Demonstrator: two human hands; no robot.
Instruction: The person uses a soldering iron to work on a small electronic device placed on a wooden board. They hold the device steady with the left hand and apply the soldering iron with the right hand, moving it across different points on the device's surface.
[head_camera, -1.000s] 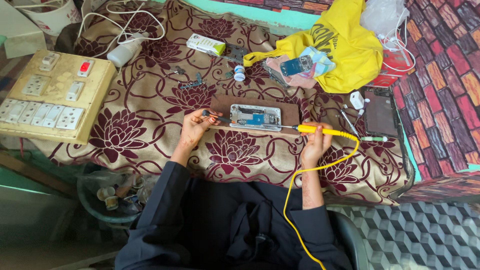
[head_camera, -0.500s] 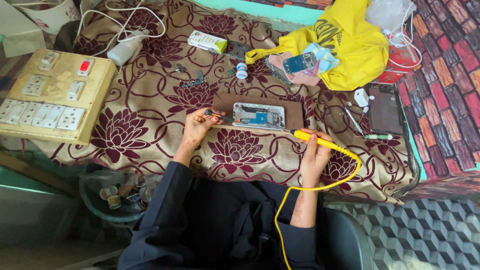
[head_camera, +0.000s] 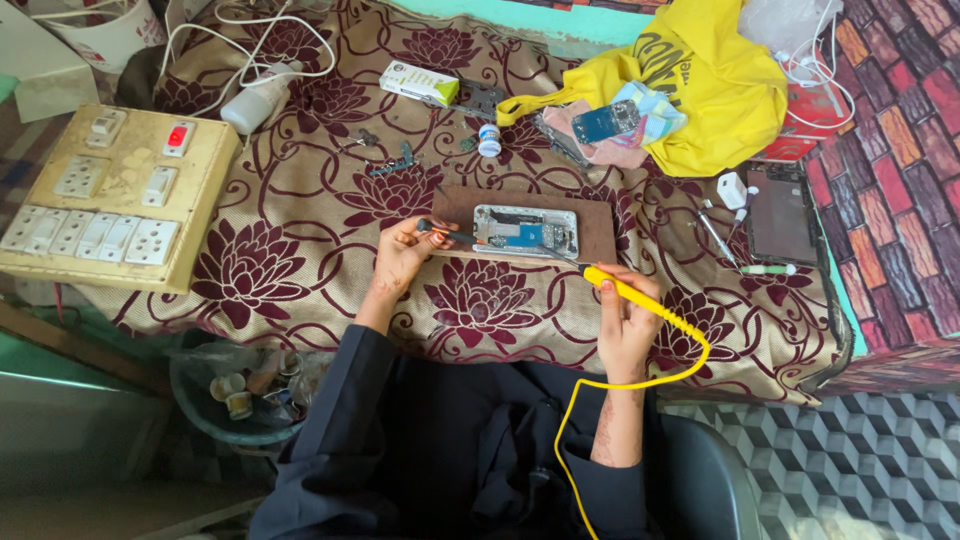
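An opened phone (head_camera: 525, 230) lies on a brown board (head_camera: 600, 235) on a table covered with a maroon flowered cloth (head_camera: 300, 250). My right hand (head_camera: 625, 325) grips a yellow soldering iron (head_camera: 640, 300) whose metal tip reaches up-left to the phone's lower edge. Its yellow cord (head_camera: 600, 400) loops down over my lap. My left hand (head_camera: 405, 255) holds a thin dark tool (head_camera: 445, 232) that points at the phone's left end.
A beige switch-and-socket board (head_camera: 110, 200) sits at the left edge. A yellow bag (head_camera: 700, 90), a second phone (head_camera: 605, 122), a small white box (head_camera: 420, 83), a dark phone panel (head_camera: 780, 215) and white cables (head_camera: 250, 40) lie behind. A bin (head_camera: 240, 395) stands below the table.
My right hand has drawn back toward me and lower, so the soldering iron now slants more steeply up to the phone. The left hand has stayed at the phone's left end.
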